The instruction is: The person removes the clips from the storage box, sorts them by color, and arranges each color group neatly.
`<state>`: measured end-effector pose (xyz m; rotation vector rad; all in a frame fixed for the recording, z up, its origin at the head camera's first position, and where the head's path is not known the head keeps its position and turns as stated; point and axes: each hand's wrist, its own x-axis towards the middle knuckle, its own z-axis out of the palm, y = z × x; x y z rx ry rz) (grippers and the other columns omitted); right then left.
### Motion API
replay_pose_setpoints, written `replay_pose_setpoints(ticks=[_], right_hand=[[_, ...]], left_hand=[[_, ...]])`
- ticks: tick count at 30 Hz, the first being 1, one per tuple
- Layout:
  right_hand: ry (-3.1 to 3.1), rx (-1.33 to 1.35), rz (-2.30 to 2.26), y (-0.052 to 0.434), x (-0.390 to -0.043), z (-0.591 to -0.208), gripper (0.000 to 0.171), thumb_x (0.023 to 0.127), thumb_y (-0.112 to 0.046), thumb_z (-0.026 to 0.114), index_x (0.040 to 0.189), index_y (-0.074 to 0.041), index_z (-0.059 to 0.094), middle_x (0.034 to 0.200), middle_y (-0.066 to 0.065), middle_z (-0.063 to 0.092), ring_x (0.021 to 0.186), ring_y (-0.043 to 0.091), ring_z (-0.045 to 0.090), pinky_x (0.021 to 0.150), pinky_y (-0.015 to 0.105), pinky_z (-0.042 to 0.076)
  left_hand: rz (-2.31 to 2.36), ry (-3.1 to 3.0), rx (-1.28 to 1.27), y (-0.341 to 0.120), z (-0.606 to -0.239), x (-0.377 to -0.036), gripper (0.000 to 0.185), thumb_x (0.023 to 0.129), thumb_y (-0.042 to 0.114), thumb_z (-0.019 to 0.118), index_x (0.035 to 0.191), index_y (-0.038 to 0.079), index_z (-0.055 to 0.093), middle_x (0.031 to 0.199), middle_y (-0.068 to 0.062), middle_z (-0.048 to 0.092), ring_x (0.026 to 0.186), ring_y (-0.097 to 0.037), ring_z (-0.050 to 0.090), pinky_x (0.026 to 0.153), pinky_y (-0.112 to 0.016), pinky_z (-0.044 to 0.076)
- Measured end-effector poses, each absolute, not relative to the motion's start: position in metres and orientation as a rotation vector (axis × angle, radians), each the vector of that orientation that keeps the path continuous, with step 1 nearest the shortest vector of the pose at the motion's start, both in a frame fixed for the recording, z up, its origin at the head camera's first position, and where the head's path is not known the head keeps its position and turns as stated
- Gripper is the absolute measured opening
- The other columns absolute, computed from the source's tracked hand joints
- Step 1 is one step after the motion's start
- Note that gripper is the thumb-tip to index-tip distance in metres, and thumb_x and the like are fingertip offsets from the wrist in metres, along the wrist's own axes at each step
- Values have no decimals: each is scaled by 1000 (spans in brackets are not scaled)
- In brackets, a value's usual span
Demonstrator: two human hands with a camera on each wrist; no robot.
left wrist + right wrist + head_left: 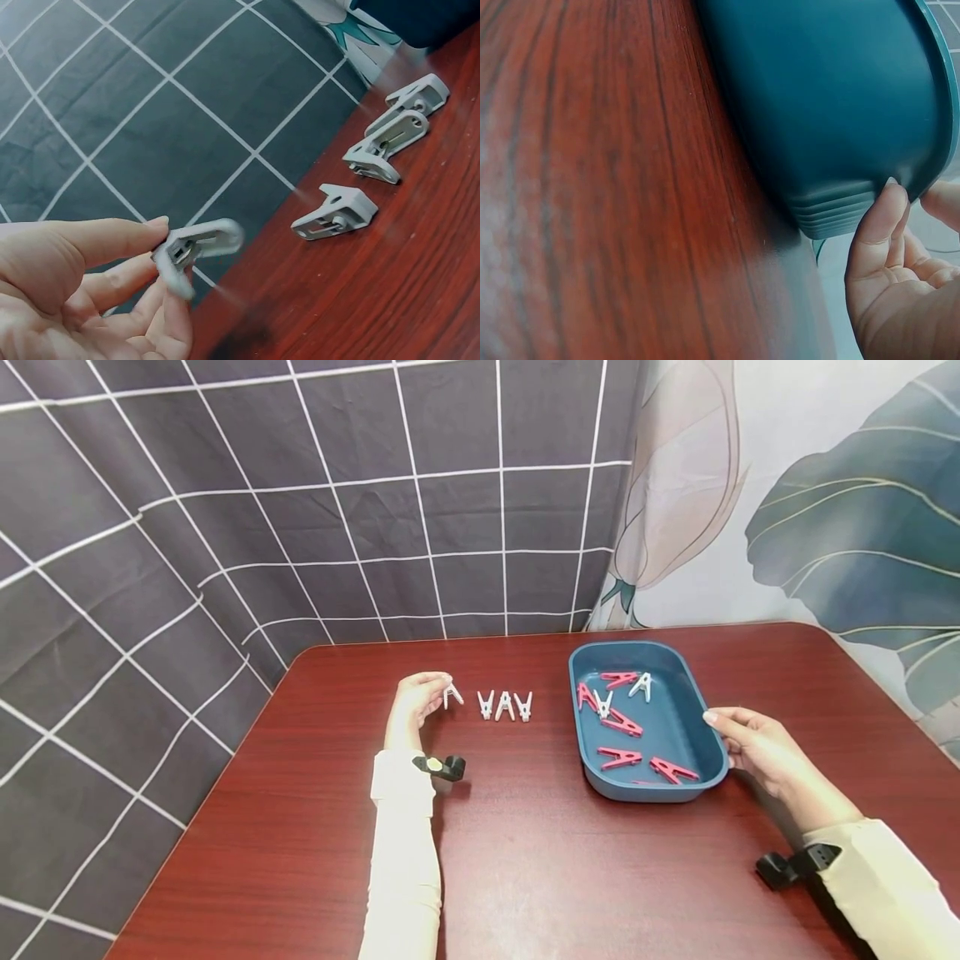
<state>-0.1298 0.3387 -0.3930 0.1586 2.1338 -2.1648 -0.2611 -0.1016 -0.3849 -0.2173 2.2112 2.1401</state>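
Your right hand (757, 745), fingers relaxed, touches the tray (712, 727) at its right rim, lower right of the worktop (525, 860). Farther up, left of centre, your left hand (417, 697) pinches a white clip (452, 696) beside three others (505, 705).

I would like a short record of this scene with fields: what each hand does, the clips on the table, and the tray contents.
left hand: pinches a white clip just beyond the row's left end
right hand: rests against the tray's right side, fingertips touching its wall
row on table: three white clips, side by side
tray: blue, holds red clips and two white ones
backdrop: grey grid cloth, leaf-print cloth
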Motion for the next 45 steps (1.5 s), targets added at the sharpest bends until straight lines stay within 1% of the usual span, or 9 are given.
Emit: replay_pose_setpoints(ticks=[6,10,13,16,19,26,34,41,45], right_hand=[[2118,162,-2176,340,-130,-396,15,96,-20,57,90,-31,65,72,-8,65,60,8,58,54,22,51],[2117,155,-2184,340,-129,-397,15,96,-20,57,89,-31,65,72,-8,65,60,7,59,54,22,51],[2125,146,-2178,340,-130,-396,14,95,-21,57,89,-31,65,73,-8,66,61,7,60,54,22,52],[2127,137,-2175,340,-130,-395,14,96,-21,57,90,-30,65,73,-8,66,61,7,60,55,23,52],[2136,135,-2166,339,-130,-395,13,96,-22,56,90,-30,64,72,-8,65,61,7,60,55,22,52],[2142,131,-2161,339,-131,-395,13,96,-22,56,90,-30,64,72,-8,66,60,7,60,54,22,52],[2113,137,-2189,340,-131,-397,15,96,-20,56,89,-30,65,71,-7,65,59,7,59,52,22,51],[2124,148,-2175,340,-130,-397,14,96,-21,56,89,-29,64,71,-7,65,59,7,59,53,22,52],[2116,142,-2178,340,-130,-397,13,96,-21,56,89,-29,64,71,-6,65,59,8,59,53,22,52]], left_hand=[[2381,2251,81,-94,-396,-234,23,88,19,65,107,6,67,91,0,63,85,-21,55,81,-32,43],[2120,2281,-20,-95,-399,-256,27,87,12,65,109,-2,65,76,5,60,69,-10,52,68,-23,42],[1791,2325,-122,-94,-397,-276,29,88,7,62,114,-6,63,79,0,64,67,-4,52,66,-19,46],[1673,2359,-140,-92,-399,-281,32,89,5,60,119,-7,60,94,-6,67,74,-5,57,71,-20,49],[1680,2381,-154,-90,-401,-282,31,89,5,61,117,-7,61,93,-6,66,73,-5,57,71,-21,49],[1724,2384,-184,-90,-403,-281,33,88,4,62,119,-6,60,114,-19,65,87,-11,60,93,-35,50],[1734,2400,-171,-87,-403,-281,36,87,4,62,122,-6,58,113,-20,65,84,-13,61,90,-35,51],[1802,2309,-232,-90,-402,-281,40,87,3,62,126,-6,54,124,-24,60,113,-30,60,98,-40,46],[1796,2305,-286,-92,-397,-281,37,89,7,62,123,-5,55,124,-23,60,114,-32,59,97,-39,47]])
